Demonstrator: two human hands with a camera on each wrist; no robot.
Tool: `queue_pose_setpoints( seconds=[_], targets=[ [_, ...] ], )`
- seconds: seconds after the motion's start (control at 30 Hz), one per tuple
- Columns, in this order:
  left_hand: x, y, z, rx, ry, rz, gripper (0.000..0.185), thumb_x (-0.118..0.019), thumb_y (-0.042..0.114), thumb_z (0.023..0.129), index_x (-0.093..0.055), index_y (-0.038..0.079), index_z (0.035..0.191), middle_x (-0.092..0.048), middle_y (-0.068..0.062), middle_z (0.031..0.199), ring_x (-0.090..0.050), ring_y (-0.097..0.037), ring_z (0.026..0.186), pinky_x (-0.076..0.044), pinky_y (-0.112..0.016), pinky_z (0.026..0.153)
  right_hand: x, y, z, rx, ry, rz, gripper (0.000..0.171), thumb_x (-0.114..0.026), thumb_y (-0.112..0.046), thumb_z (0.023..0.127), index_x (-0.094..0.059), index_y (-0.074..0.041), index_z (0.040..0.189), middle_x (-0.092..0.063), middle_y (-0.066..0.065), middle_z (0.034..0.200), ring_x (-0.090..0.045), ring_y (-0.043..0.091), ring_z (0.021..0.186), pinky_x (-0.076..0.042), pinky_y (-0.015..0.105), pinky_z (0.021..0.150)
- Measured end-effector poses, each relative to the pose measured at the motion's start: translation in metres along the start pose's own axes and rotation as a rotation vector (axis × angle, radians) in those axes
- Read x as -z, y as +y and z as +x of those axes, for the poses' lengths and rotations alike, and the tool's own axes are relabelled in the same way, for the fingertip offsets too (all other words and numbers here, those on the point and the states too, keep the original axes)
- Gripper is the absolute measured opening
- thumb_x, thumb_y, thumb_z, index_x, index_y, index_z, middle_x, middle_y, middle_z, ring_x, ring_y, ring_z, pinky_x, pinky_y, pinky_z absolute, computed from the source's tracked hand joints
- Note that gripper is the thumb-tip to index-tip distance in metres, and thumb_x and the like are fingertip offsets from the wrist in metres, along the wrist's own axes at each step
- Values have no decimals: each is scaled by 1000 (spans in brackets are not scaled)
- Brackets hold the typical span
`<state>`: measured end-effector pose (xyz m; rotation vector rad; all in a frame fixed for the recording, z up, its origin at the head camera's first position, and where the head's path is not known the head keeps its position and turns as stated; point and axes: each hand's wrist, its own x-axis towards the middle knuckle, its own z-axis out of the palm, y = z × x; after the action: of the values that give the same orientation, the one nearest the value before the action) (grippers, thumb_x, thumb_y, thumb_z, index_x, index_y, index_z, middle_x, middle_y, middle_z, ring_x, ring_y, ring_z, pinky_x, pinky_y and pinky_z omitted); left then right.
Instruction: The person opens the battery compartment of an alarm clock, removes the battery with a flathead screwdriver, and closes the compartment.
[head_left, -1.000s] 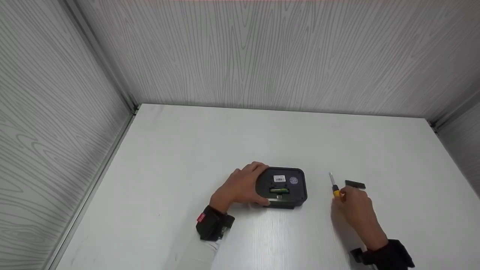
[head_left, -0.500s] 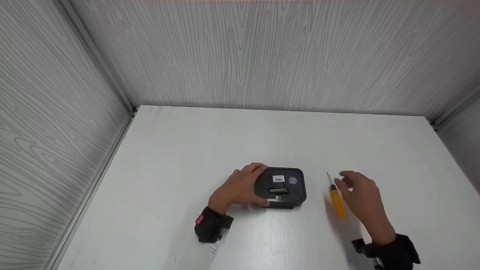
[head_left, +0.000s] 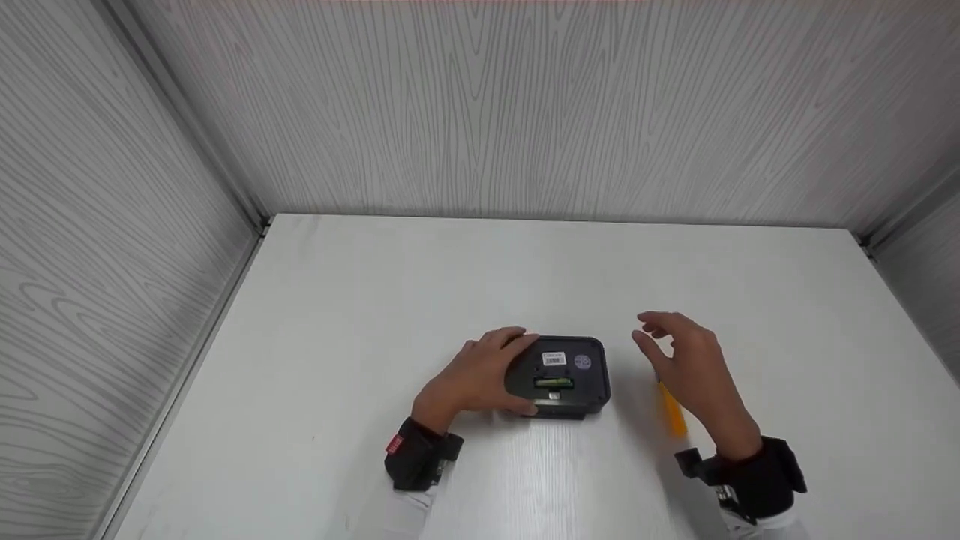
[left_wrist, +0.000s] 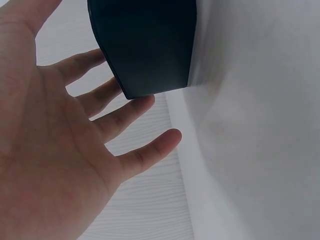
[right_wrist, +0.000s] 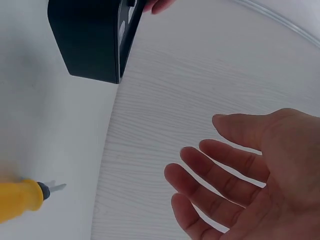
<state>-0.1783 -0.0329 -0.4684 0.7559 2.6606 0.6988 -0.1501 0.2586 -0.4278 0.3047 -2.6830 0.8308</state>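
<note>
Wore a left sleeve [head_left: 390, 517] and a right sleeve [head_left: 769, 530], both pale, with a left wristband [head_left: 414, 457] and a right wristband [head_left: 750, 480] in black. Had a screwdriver [head_left: 674, 414] lying on the desk [head_left: 420, 285] near the right wristband, partly hidden in the head view by the right hand [head_left: 697, 367]. Showed its yellow handle there, and its dark collar and a bit of metal shaft in the right wrist view. Held the right hand in the air above the desk, apart from the screwdriver, with a wide gap between thumb and fingers and the fingers softly bent.

Gripped the left side of a black box [head_left: 587, 384] with the left hand [head_left: 469, 379], thumb along the near edge and fingers round the far one. In the left wrist view, stretched the little finger past the box, apart from it. Had the box lying flat on the desk, left of the screwdriver and right hand, bearing on its upper face a slot with a green battery [head_left: 553, 382], and farther back a white label [head_left: 553, 358] and a round sticker [head_left: 583, 362].

Showed beyond the desk a back wall [head_left: 480, 112] in grey wood grain, with a similar left wall [head_left: 90, 262].
</note>
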Motion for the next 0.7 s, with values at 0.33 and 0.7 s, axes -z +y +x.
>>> queue_pose_setpoints(
  seconds=[0.33,0.7],
  targets=[
    [0,3,0,-15,-1,26,94,-79,54,73,-31,35,152,-28,3,158,-30,-17,144,-33,-41,111,-9,8,0,-33,-55,36,26,-67,-11,90,-67,-1,115,-71,14,103,-63,26,91,-52,45,79],
    [1,10,2,-150,75,79,58,-65,51,88,-50,34,141,-43,3,149,-36,-17,142,-29,-50,114,-9,17,3,-16,-64,30,27,-68,-13,90,-67,-2,115,-71,14,103,-64,27,92,-53,46,80]
  ],
)
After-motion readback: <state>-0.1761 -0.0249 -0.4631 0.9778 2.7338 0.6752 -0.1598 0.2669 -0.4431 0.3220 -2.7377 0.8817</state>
